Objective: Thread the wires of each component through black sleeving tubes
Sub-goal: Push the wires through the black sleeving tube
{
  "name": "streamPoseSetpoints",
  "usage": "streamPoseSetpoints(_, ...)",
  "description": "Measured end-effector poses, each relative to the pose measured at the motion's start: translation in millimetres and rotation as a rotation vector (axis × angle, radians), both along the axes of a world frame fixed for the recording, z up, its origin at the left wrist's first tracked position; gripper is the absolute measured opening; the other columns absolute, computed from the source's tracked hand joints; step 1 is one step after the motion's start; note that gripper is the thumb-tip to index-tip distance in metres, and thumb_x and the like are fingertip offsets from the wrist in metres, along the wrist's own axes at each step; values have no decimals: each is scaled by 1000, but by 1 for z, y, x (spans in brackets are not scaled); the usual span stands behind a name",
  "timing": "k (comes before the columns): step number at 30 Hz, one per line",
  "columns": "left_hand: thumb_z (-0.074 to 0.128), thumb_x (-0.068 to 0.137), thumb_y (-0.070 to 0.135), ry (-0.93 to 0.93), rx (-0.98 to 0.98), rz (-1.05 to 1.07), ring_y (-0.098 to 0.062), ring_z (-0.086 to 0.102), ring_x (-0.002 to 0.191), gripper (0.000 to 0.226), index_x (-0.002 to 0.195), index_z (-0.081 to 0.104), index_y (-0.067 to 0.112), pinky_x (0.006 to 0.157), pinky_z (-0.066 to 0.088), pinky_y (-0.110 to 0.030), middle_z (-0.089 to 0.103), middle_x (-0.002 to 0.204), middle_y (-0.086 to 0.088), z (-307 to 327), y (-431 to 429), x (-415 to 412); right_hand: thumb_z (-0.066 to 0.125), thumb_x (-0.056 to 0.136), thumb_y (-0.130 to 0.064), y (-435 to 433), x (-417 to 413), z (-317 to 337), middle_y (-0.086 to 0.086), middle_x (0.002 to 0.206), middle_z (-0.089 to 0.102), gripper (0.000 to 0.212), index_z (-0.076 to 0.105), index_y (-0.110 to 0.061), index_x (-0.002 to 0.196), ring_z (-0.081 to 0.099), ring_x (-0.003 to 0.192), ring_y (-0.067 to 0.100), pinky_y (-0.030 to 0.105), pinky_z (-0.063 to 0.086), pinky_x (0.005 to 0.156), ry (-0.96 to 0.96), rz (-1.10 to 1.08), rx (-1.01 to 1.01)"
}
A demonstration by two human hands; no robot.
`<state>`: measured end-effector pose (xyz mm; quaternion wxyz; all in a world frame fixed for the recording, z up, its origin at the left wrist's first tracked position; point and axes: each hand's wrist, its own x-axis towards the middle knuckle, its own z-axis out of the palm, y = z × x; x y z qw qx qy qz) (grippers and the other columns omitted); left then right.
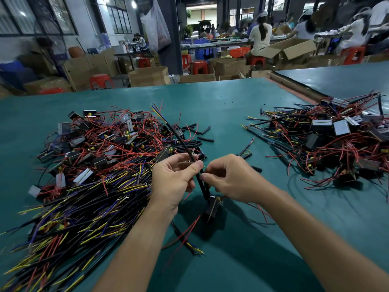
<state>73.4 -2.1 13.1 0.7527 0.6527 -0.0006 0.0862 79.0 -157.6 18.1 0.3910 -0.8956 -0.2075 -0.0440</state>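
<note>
Small black block component (211,209): hangs just over green bench (221,98).
Above component: long black sleeving tube (181,142), yellow and blue wire ends at its far tip.
Left hand (174,180): pinches tube above component.
Right hand (229,180): fingers curled, pinching same tube, closer to component.
Left of component: heap of red-wired parts (109,140).
Right, well apart: second heap (336,140).
</note>
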Motion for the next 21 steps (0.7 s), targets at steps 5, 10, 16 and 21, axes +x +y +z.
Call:
streamPoseSetpoints(5,69,88,15,18,-43,5,-9,42,31,10,80,70,8,35,30,-15,71,71,-8,3,-1,0,67,88,-30,-3,1,3,-14,45,49,24,59,-27,66,35,44,5,18,30,48,6,-10,40)
streamPoseSetpoints(10,69,86,6,-38,5,17,-9,43,32,6,81,71,8,36,31,-14,71,67,-5,3,-2,-2,68,89,-29,-5,3,4,-12,45,46,24,63,-24,66,36,43,5,18,30,48,-5,7,52)
streamPoseSetpoints(16,72,82,-1,-82,63,41,-9,42,30,8,81,71,7,34,31,-15,66,56,1,2,-2,-3,69,87,-32,-5,5,3,-10,46,48,28,60,-22,62,37,45,4,21,32,49,-23,-4,59)
streamPoseSetpoints(21,73,79,-3,-64,81,71,-7,43,31,12,79,71,8,34,33,-15,67,56,1,2,-2,-1,71,85,-34,-4,4,2,-11,47,51,27,61,-21,63,40,45,4,20,33,50,-65,-29,36)
